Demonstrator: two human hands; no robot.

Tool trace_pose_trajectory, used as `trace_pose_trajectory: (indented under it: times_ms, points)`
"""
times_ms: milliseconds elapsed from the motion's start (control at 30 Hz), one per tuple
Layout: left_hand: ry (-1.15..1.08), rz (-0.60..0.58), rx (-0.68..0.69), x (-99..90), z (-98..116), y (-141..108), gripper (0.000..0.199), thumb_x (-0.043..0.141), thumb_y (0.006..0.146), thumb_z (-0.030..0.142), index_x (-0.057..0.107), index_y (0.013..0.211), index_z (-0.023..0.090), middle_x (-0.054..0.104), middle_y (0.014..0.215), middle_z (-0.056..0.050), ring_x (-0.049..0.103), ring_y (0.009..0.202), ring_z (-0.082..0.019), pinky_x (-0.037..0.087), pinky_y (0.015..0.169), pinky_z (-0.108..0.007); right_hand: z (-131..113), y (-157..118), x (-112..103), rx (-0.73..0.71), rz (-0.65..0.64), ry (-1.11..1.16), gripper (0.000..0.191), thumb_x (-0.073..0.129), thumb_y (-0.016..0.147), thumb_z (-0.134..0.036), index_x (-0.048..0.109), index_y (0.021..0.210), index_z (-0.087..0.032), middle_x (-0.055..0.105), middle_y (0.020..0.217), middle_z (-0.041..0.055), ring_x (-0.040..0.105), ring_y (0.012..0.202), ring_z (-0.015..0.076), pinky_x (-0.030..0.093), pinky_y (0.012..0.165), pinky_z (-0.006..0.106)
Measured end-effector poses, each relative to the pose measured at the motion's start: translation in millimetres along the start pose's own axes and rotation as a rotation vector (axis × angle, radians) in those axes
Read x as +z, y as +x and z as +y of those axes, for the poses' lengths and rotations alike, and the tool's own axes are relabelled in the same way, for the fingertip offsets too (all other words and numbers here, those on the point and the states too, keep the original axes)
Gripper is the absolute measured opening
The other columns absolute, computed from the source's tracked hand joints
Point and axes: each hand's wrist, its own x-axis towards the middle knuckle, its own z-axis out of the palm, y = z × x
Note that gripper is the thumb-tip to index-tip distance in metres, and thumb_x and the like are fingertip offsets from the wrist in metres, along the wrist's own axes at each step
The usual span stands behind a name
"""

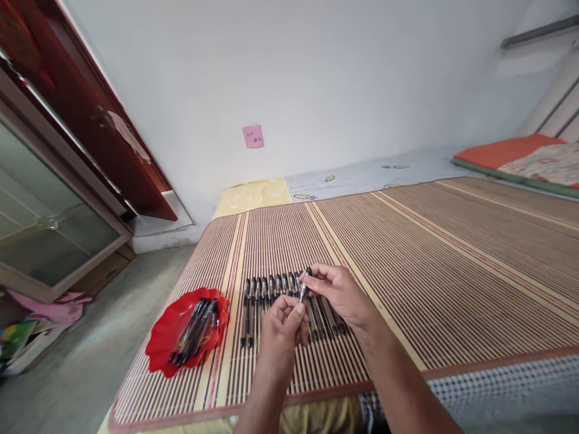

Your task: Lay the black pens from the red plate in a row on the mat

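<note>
A black pen (303, 292) is pinched between both hands, tilted with its dark end up, above a row of similar pens. My left hand (284, 322) is closed on its lower part, which the fingers hide. My right hand (333, 289) grips near the upper end with thumb and fingertips. Under my hands, the row of black capped pens (248, 313) lies side by side on the striped bamboo mat (389, 289); my hands cover its middle. To the left, a red scalloped plate (158, 334) holds a loose pile of pens (194, 331).
The mat covers a bed against a white wall (316, 78) with a pink note (253, 137). Folded bedding (511, 150) sits at the far right. At left stand a dark red door (104, 120) and a glass-panelled door (40, 211), with floor (122, 307) beside the bed.
</note>
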Motion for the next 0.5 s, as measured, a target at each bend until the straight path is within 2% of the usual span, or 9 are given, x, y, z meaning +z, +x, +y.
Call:
trace_pose_trajectory:
  times_ms: [67, 133, 200, 233, 333, 400, 500]
  points:
    - [0.080, 0.037, 0.045, -0.5, 0, -1, 0.037, 0.075, 0.083, 0.049, 0.057, 0.076, 0.017, 0.049, 0.049, 0.007, 0.040, 0.041, -0.005, 0.028, 0.044, -0.018, -1, 0, 2, 0.023, 0.021, 0.002, 0.032, 0.076, 0.080, -0.048, 0.067, 0.076, -0.017, 0.060, 0.067, -0.0027, 0.056, 0.064, 0.0124, 0.045, 0.064, 0.026]
    - [0.043, -0.012, -0.002, -2.1, -1, -3, 0.036, 0.073, 0.085, 0.047, 0.057, 0.075, 0.017, 0.048, 0.050, 0.007, 0.037, 0.039, -0.005, 0.026, 0.043, -0.018, -4, -1, -5, 0.035, 0.082, 0.005, 0.031, 0.077, 0.080, -0.048, 0.069, 0.078, -0.018, 0.063, 0.072, -0.0008, 0.059, 0.067, 0.0136, 0.048, 0.066, 0.027]
    - [-0.082, -0.111, -0.115, -4.3, -3, -5, 0.037, 0.075, 0.083, 0.045, 0.054, 0.073, 0.017, 0.050, 0.054, 0.006, 0.032, 0.037, -0.003, 0.019, 0.040, -0.018, -9, -2, -25, 0.019, 0.244, 0.033, 0.030, 0.077, 0.080, -0.049, 0.072, 0.083, -0.019, 0.067, 0.080, 0.0023, 0.061, 0.071, 0.0148, 0.051, 0.069, 0.028]
    - [-0.143, -0.146, -0.160, -5.4, -4, -6, 0.038, 0.077, 0.081, 0.045, 0.053, 0.072, 0.017, 0.052, 0.057, 0.006, 0.030, 0.036, -0.002, 0.016, 0.039, -0.019, -11, -3, -40, -0.010, 0.372, 0.065, 0.031, 0.077, 0.080, -0.049, 0.072, 0.085, -0.019, 0.069, 0.083, 0.0040, 0.062, 0.073, 0.0153, 0.052, 0.068, 0.028]
    - [-0.229, -0.160, -0.192, -7.7, -5, -4, 0.037, 0.080, 0.078, 0.042, 0.054, 0.074, 0.016, 0.057, 0.065, 0.004, 0.031, 0.036, 0.000, 0.014, 0.038, -0.019, -10, -6, -87, -0.153, 0.662, 0.236, 0.029, 0.084, 0.072, -0.045, 0.072, 0.084, -0.021, 0.071, 0.094, 0.0045, 0.065, 0.080, 0.0155, 0.053, 0.066, 0.026]
    - [-0.232, -0.120, -0.159, -8.2, -3, -2, 0.035, 0.081, 0.078, 0.040, 0.055, 0.076, 0.016, 0.057, 0.067, 0.004, 0.034, 0.038, -0.001, 0.017, 0.039, -0.018, -4, -8, -109, -0.154, 0.702, 0.214, 0.029, 0.084, 0.071, -0.043, 0.072, 0.086, -0.022, 0.071, 0.097, 0.0044, 0.066, 0.080, 0.0153, 0.053, 0.064, 0.025]
    - [-0.225, -0.061, -0.115, -7.3, 3, 2, 0.036, 0.082, 0.077, 0.040, 0.055, 0.075, 0.015, 0.057, 0.067, 0.004, 0.037, 0.041, -0.001, 0.022, 0.041, -0.017, 12, -5, -118, -0.069, 0.638, -0.017, 0.031, 0.080, 0.074, -0.041, 0.073, 0.095, -0.019, 0.073, 0.091, 0.0056, 0.067, 0.077, 0.0166, 0.054, 0.063, 0.027]
